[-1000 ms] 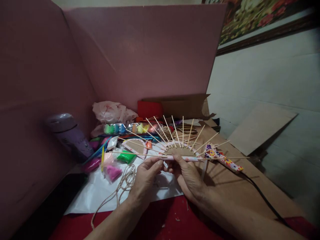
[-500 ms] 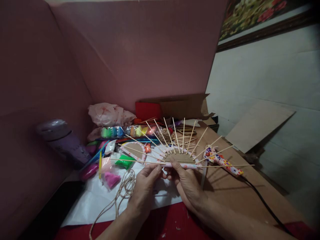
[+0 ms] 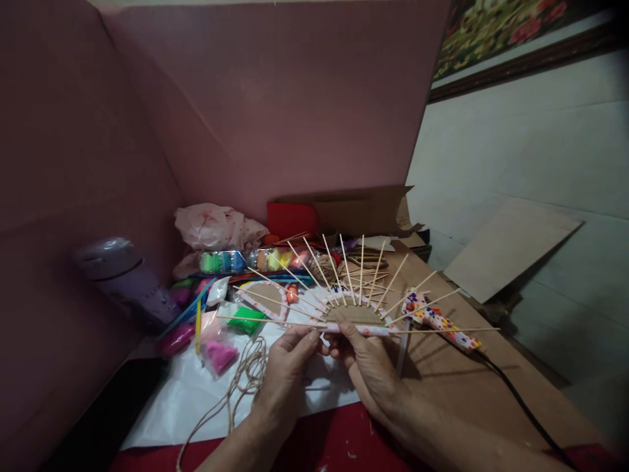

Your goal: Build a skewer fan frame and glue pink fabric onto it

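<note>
A cardboard half circle (image 3: 356, 313) with a pink-and-white patterned rim is held up in front of me, its straight edge toward me. Several thin wooden sticks (image 3: 362, 269) fan outward from its curved rim. My right hand (image 3: 368, 357) grips the straight edge, thumb on top and fingers beneath. Beside it, my left hand (image 3: 289, 360) is closed in a pinch at the left part of that edge; what lies between its fingertips is hidden. Loose loops of twine (image 3: 250, 367) lie by my left wrist, and one strand trails toward me.
White paper (image 3: 167, 406) covers part of the table. Bagged coloured clay (image 3: 246, 320), a second cardboard half circle (image 3: 268, 295) and a purple bottle (image 3: 128, 282) are at the left. A patterned glue gun (image 3: 437, 320) with a black cord lies right. Cardboard (image 3: 363, 210) stands behind.
Almost nothing differs. The view has shifted very slightly, and both hands keep their places at the cardboard half circle's straight edge.
</note>
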Tool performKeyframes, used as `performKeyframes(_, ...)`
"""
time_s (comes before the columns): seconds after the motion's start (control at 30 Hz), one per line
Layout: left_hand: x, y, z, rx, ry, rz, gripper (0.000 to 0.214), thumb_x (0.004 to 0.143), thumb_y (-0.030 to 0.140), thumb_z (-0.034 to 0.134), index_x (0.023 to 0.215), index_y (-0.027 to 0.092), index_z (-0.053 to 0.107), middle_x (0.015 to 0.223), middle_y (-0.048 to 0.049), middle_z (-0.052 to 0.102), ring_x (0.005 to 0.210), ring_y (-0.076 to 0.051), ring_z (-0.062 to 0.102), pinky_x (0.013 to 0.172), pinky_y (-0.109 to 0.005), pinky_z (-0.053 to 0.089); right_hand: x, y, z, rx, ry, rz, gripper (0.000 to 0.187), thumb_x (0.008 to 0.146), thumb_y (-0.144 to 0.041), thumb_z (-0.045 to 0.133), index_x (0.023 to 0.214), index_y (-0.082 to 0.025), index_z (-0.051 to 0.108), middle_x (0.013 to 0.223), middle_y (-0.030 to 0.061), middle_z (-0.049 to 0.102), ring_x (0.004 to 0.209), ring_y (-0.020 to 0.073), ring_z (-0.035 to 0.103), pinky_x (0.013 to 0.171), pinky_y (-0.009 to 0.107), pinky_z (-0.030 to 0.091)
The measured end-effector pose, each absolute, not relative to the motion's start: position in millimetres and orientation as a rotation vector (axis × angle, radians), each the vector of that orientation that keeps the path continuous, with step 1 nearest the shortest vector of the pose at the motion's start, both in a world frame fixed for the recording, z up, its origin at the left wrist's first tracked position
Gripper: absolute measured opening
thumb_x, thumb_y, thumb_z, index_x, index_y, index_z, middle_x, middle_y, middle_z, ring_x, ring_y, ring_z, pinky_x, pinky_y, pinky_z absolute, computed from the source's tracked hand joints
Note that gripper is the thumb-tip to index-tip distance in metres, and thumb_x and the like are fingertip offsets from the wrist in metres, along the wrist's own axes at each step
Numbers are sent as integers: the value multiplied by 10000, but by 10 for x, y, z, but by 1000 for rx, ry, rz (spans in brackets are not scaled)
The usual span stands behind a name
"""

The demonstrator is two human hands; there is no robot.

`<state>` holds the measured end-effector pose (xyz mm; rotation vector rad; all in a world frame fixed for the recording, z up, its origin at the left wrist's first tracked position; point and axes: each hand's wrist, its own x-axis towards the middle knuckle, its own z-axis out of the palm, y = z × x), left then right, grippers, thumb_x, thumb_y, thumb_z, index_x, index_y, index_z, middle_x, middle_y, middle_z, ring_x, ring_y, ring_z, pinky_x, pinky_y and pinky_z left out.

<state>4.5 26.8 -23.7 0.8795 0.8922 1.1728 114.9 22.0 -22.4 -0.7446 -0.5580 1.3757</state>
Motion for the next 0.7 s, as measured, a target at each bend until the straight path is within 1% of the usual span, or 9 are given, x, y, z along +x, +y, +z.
performKeyframes(0.13,38,265,-236,907,850,1195,196,686,317,610,747,131,612,608,-29,602,566,-124,546,563,-231,402,1142,209,-189,-755,-539,1400,170,635,-312,668,660,-149,632,609,21,616,527,120,497,485,245,373)
performKeyframes(0.3,26,266,-252,940,832,1186,192,719,311,575,774,132,615,629,-37,607,595,-138,559,596,-254,410,1140,209,-172,-737,-527,1401,123,646,-269,663,647,-152,629,605,15,610,536,118,499,485,240,377)
performKeyframes(0.43,33,259,-229,941,848,1207,190,675,280,624,788,127,629,659,-44,615,620,-142,560,618,-255,417,1151,220,-202,-723,-509,1410,105,650,-251,658,631,-151,632,575,-2,586,505,102,469,481,236,362)
performKeyframes(0.57,30,257,-200,874,852,1196,225,638,282,656,810,139,630,636,-33,610,574,-130,544,547,-235,413,1173,235,-218,-707,-488,1406,100,644,-251,664,653,-158,626,608,-1,598,524,101,473,492,236,361)
performKeyframes(0.7,-3,264,-196,897,903,1186,202,653,306,638,776,148,614,624,-16,604,517,-101,517,489,-209,393,1199,260,-225,-667,-476,1415,75,670,-231,638,670,-157,622,619,6,601,552,110,492,493,237,359)
